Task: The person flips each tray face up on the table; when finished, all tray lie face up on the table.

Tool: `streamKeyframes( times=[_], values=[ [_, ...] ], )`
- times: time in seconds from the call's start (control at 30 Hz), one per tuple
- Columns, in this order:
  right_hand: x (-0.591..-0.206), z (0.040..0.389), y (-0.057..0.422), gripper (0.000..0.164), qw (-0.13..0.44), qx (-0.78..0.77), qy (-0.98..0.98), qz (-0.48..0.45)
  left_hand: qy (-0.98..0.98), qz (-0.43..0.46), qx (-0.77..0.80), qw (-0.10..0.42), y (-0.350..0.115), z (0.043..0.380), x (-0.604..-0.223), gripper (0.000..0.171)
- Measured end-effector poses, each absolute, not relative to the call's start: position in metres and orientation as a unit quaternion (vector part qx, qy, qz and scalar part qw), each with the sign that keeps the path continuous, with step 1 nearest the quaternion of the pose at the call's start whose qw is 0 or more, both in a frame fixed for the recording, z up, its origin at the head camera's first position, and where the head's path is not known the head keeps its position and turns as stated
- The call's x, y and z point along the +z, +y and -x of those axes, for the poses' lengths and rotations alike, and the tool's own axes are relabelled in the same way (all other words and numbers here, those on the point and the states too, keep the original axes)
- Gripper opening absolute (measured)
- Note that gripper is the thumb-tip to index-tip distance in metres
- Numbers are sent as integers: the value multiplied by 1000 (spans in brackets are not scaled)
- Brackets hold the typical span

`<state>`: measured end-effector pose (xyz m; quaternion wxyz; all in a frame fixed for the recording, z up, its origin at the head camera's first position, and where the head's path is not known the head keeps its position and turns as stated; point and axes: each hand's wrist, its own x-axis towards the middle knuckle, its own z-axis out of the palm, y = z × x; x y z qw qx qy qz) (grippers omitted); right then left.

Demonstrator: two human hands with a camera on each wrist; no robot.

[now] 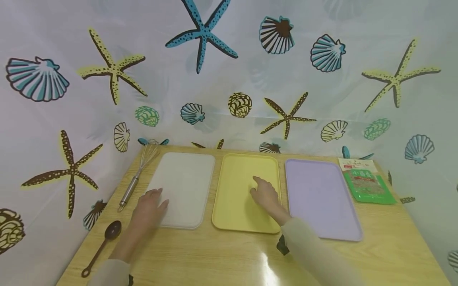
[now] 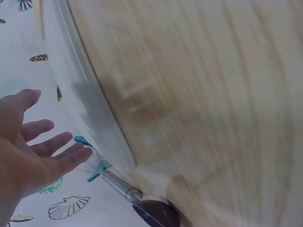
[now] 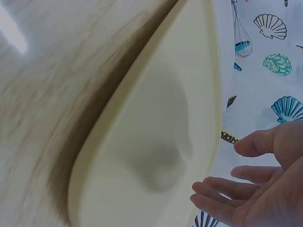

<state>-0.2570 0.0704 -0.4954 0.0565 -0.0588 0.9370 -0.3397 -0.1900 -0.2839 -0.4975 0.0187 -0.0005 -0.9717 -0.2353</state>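
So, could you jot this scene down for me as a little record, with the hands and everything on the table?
Left hand: holds nothing, by the left edge of the white tray
Right hand: holds nothing, above the yellow tray
Purple tray: right of the yellow one
Whisk: left of the white tray
Spoon: dark, nearer than the whisk
Packet: green, right of the purple tray
Table: wooden

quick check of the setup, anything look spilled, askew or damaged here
Nothing stands out: the white tray, yellow tray and lavender tray lie in a row, with no visible spill or damage.
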Motion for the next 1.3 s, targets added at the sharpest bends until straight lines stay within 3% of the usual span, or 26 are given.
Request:
streamKeyframes(
  times=[0.37, 0.77, 1.3],
  values=[
    [-492, 256, 22, 53, 42, -343, 932, 111, -978, 26, -206, 5, -320, 193, -511, 62],
    [-496, 256, -35, 53, 36, -346, 923, 168, -976, 31, -212, -28, -329, 186, -506, 68],
    [-503, 260, -83, 53, 69, -318, 935, 143, -978, 21, -201, -55, -330, 191, -506, 79]
  ],
)
